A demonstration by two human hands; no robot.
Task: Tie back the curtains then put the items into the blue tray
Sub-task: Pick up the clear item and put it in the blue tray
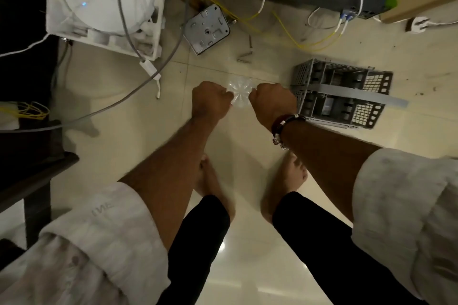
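Both fists are curled tight and close together, the left hand (210, 100) and right hand (271, 101) each pinching an edge of a small clear plastic piece (240, 94) stretched between them, above the tiled floor. It looks light, thin and crinkly, likely slippery and easy to tear, so the edges are probably the best place to grip. A grey rack (339, 93) sits just right of the right hand; no curtain or blue tray shows

Faint mirrored letters on the left sleeve cuff (102, 210) read roughly "INE"; other print is unreadable.
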